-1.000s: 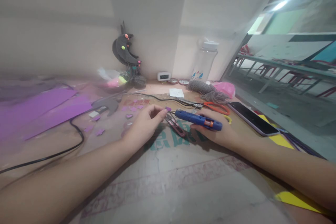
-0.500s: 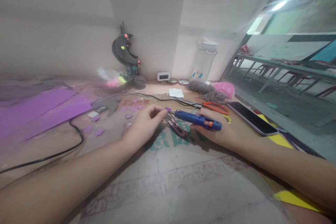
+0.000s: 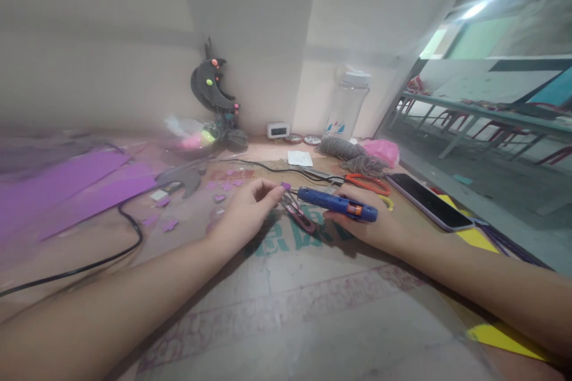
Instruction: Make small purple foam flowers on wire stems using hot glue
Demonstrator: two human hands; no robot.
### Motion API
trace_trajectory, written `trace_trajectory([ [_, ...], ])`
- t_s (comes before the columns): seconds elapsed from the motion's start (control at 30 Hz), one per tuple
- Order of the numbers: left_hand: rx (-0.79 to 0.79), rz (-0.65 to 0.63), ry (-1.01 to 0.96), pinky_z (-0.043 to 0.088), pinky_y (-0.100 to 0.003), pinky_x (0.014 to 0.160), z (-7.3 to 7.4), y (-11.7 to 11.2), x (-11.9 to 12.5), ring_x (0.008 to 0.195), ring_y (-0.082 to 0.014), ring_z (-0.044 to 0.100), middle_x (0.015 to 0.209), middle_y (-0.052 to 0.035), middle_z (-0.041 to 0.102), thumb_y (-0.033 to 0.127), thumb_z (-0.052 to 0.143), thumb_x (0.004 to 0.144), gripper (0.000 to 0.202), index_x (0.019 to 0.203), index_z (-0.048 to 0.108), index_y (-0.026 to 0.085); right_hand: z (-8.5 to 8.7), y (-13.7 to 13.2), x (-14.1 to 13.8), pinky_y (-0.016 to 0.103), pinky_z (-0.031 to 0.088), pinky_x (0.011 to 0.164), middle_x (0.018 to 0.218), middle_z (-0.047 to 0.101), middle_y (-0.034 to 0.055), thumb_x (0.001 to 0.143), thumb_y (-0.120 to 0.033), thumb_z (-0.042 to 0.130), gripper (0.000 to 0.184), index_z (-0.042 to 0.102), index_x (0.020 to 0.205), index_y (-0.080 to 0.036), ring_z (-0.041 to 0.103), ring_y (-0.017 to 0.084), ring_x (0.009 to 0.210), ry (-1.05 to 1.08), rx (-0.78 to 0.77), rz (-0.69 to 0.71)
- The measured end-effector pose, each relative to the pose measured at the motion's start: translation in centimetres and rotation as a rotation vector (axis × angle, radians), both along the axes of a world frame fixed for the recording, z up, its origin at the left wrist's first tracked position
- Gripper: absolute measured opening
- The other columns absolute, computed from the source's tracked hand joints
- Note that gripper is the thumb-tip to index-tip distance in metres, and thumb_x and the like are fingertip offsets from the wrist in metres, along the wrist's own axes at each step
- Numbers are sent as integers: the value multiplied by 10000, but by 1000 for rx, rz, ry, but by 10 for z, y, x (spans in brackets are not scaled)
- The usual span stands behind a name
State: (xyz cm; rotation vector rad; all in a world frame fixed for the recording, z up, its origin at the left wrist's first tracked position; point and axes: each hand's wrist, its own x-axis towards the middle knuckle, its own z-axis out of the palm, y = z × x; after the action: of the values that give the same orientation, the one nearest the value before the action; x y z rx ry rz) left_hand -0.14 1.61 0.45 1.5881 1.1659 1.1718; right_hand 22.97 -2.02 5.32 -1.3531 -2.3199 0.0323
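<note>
Between the thumb and finger of my left hand [image 3: 248, 205] is a small purple piece [image 3: 286, 186], its shape mostly hidden. My right hand [image 3: 360, 220] grips a blue hot glue gun [image 3: 337, 202], its nozzle pointing left, close to the purple piece. Whether nozzle and piece touch, I cannot tell. Below the nozzle lies a slim tool with a pinkish looped handle [image 3: 306, 223], on the printed board [image 3: 286, 286]. Small purple flower cut-outs [image 3: 170, 225] and a purple heart [image 3: 219, 197] lie left of my left hand.
Orange-handled scissors [image 3: 369, 183], grey yarn [image 3: 339, 147] and a phone [image 3: 429, 199] sit to the right. Purple sheets [image 3: 75, 184] spread at the left beside a black cable [image 3: 134, 244]. At the back stand a clear bottle [image 3: 348, 104], a small clock [image 3: 277, 130] and a dark crescent ornament [image 3: 210, 86].
</note>
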Motion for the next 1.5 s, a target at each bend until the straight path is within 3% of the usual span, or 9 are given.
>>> trace_trajectory([
  [0.53,-33,2,-30,396,-268,683,-1,2,1,715,-132,546,751,9,608,440,628,854,273,827,620,168,-3,3,2,249,411,591,664,626,12,836,-345,632,163,624,747,-209,581,157,635,-10,31,-16],
  [0.8,-41,-3,-46,399,-261,683,-3,2,-1,711,-126,545,744,15,606,438,632,856,272,835,622,167,-26,14,8,255,400,588,669,624,7,844,-388,602,207,593,743,-208,558,152,611,124,36,2],
  [1.07,-42,-1,-68,407,-253,677,-2,1,0,696,-122,548,728,19,606,428,643,848,268,820,622,163,-9,5,3,244,391,569,652,610,0,837,-364,608,180,599,736,-215,562,151,606,34,18,-39],
  [1.3,-26,15,-67,420,-261,683,-1,2,0,696,-136,563,725,11,623,439,658,827,271,802,638,170,-22,12,6,247,390,567,635,588,-7,831,-362,590,189,556,716,-216,532,143,577,156,38,5],
  [1.5,-33,21,-50,415,-262,677,0,1,0,693,-137,560,725,11,619,460,656,829,289,793,630,175,-20,12,4,246,389,567,614,569,-10,815,-344,583,178,548,691,-222,526,144,576,152,32,1],
])
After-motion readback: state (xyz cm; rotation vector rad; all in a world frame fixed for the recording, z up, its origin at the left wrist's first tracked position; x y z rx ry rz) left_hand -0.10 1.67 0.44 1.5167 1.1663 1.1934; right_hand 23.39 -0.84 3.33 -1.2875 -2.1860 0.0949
